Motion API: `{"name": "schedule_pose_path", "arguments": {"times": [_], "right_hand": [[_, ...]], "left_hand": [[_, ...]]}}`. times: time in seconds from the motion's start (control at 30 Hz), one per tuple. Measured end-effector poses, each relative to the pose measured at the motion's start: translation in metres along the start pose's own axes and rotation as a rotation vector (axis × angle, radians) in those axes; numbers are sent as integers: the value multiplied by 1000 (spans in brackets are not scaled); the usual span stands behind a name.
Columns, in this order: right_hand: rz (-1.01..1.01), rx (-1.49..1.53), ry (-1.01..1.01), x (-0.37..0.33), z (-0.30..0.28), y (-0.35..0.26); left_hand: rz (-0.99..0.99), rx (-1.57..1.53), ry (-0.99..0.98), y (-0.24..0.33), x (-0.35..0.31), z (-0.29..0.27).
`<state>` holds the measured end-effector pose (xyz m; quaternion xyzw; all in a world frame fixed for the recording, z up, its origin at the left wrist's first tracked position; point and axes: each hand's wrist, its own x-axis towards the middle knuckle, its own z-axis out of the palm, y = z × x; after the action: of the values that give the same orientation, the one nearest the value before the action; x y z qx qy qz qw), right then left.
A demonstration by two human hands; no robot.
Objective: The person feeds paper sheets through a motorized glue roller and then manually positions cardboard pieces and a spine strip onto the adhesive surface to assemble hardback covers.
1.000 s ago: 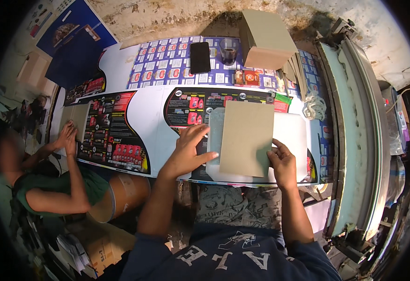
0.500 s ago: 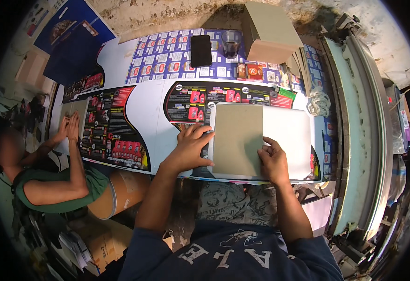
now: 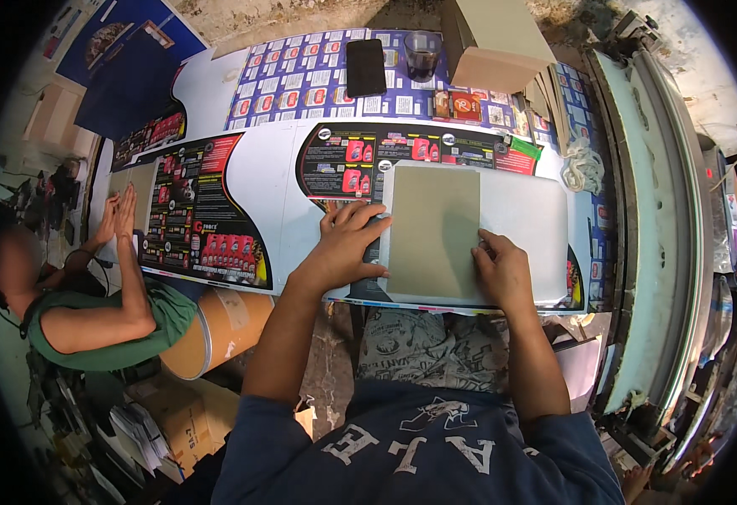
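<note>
A grey-beige rectangular board [image 3: 436, 223] lies on a larger white sheet [image 3: 527, 223], which rests on black printed sheets [image 3: 328, 168]. My left hand [image 3: 347, 244] is at the left edge of the board and sheet, its fingers spread and its thumb stretched toward the lower left corner. On the opposite side, my right hand [image 3: 505, 271] has its forefinger and thumb bent against the board's right edge. The other fingers of that hand are curled and partly hidden. A shadow falls across the board beside it.
A person in a green top sits at the left, both hands [image 3: 121, 215] over another grey board [image 3: 140, 189]. At the back are a phone [image 3: 366, 68], a glass of dark drink [image 3: 422, 57] and a board stack [image 3: 499, 46]. A long metal machine [image 3: 659, 227] borders the right side.
The whole view has shifted, so the table sits slightly higher in it. Both my hands stay at the board's edges. The other person's hands have shifted slightly over their board.
</note>
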<state>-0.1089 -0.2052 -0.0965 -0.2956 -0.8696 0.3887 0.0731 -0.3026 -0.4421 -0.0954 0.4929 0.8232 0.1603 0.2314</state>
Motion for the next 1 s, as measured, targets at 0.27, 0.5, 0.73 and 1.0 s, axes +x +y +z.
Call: {"name": "schedule_pose_path", "arguments": {"times": [0.27,0.5,0.73,1.0], "right_hand": [[20,-37,-28,4,-2,0],[46,-29,-53,8,-7,-6],[29,-51,-54,9,-7,-5],[37,-54,-61,6,-6,-8]], "left_hand": [[6,21,23,2,1,-1],[0,29,15,4,2,-3],[43,42,62,-1,3,2],[26,55,17,1,1,-1]]}}
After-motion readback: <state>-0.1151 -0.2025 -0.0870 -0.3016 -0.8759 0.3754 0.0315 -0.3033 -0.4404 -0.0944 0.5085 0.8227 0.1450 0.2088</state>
